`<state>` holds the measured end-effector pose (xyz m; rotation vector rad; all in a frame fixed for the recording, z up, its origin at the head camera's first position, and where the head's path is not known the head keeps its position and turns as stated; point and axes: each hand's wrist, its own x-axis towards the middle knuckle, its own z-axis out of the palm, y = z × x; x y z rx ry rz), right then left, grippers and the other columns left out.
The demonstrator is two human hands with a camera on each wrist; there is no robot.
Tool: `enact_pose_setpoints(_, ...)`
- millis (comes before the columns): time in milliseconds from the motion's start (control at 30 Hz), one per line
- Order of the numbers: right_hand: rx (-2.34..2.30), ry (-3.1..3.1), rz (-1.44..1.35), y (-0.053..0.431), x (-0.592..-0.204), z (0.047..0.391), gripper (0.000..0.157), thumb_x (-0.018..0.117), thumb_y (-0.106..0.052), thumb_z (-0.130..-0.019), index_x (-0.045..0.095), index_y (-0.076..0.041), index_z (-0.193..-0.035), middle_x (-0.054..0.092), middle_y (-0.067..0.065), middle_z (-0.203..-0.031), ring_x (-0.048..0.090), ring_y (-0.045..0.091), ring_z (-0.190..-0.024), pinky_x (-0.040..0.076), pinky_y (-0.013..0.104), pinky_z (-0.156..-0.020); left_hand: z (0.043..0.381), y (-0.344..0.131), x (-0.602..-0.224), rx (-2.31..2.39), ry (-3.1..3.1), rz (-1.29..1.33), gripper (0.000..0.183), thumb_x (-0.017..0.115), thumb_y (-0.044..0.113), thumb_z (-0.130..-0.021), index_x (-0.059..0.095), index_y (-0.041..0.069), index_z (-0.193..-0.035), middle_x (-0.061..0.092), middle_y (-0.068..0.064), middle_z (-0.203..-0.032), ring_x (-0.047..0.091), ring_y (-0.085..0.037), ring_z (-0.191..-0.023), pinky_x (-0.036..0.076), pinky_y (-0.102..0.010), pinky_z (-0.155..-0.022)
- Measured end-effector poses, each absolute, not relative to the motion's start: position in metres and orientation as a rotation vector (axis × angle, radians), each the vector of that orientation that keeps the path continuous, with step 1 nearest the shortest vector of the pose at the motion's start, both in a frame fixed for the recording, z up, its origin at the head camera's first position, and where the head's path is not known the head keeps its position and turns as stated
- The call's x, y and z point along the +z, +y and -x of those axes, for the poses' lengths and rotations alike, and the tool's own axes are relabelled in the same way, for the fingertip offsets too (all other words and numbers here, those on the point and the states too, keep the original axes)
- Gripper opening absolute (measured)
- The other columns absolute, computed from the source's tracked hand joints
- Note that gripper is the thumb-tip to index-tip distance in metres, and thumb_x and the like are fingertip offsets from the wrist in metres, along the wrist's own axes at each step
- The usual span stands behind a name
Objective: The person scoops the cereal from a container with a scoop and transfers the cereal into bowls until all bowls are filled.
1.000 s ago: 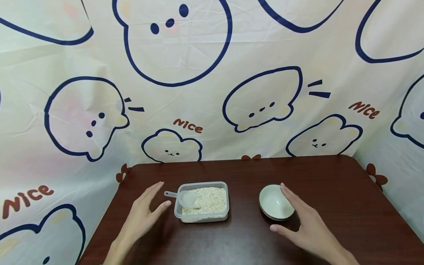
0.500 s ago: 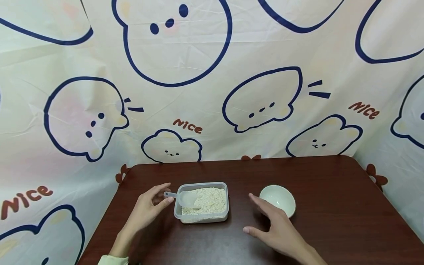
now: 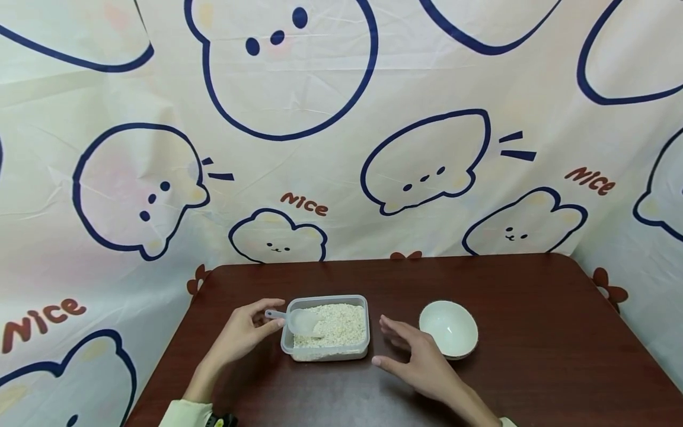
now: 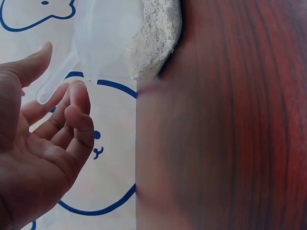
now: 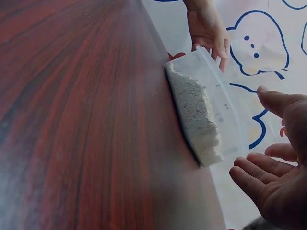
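A clear plastic container (image 3: 331, 357) of pale oat-like flakes (image 3: 344, 323) sits on the table. A translucent scoop (image 3: 303, 321) lies across its left end, its handle (image 4: 56, 80) sticking out past the rim. My left hand (image 3: 242, 333) is at that handle, thumb and bent fingers on either side. In the left wrist view, a gap shows between thumb and fingertips with the handle beyond. My right hand (image 3: 421, 360) is held beside the container's right end, thumb apart from loosely extended fingers; the right wrist view shows it apart from the container wall.
A small pale bowl (image 3: 449, 329) stands just right of my right hand, which partly overlaps it in the head view. The dark wooden table (image 3: 512, 296) ends at a cartoon-printed cloth (image 3: 341, 160) behind and at both sides.
My right hand has moved left from the bowl to the container's right side. My left hand has moved slightly right to the scoop handle, its fingers bending more. Container, scoop and bowl stay put.
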<state>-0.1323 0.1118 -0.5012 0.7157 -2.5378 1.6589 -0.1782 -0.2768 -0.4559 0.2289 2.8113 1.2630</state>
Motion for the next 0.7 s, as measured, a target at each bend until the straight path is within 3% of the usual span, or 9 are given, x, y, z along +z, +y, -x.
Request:
enact_pose_setpoints(200,1.744,-2.58,-0.668,0.104,-0.508,0.142,0.083,0.087,-0.039,-0.091,0.052,0.0,-0.155,0.066,0.014,-0.147,0.068,0.034,-0.132,0.058,0.039,-0.104,0.182,-0.276,-0.459,1.282,2.763,-0.272,0.038,0.083,0.024,-0.096,0.074,0.01,-0.13,0.072,-0.003,-0.085,0.056,-0.011,-0.068,0.047,-0.025,-0.059)
enact_pose_setpoints(700,1.784,-2.613,-0.604,0.081,-0.519,0.15,0.09,0.087,-0.043,-0.091,0.046,-0.007,-0.161,0.059,0.017,-0.156,0.064,0.03,-0.138,0.06,0.033,-0.099,0.187,-0.273,-0.461,1.257,2.779,-0.331,0.015,0.081,0.016,-0.096,0.079,0.012,-0.11,0.078,-0.004,-0.099,0.063,-0.017,-0.077,0.054,-0.026,-0.064)
